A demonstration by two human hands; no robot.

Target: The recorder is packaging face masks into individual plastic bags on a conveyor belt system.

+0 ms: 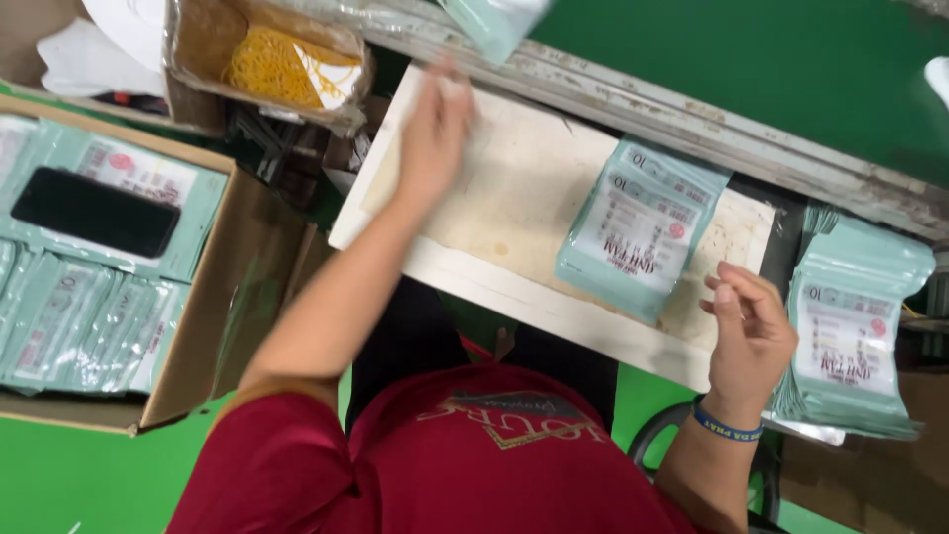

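My left hand (435, 129) is stretched far out over a white board (504, 188), blurred, with flat fingers near the board's far edge and nothing visibly in it. A small pile of teal sealed packets (638, 227) lies on the right half of the board. Just to the right of that pile, my right hand (751, 331) hovers with loosely curled fingers and holds nothing; a blue band is on its wrist. A taller stack of the same teal packets (855, 341) stands to the right of this hand. One blurred teal packet (494, 20) shows at the top edge.
A cardboard box (237, 297) at the left holds rows of teal packets, with a black phone (94, 211) lying on top. A plastic-lined box of yellow rubber bands (282, 64) sits at the top left. A green belt (771, 69) runs behind a worn rail.
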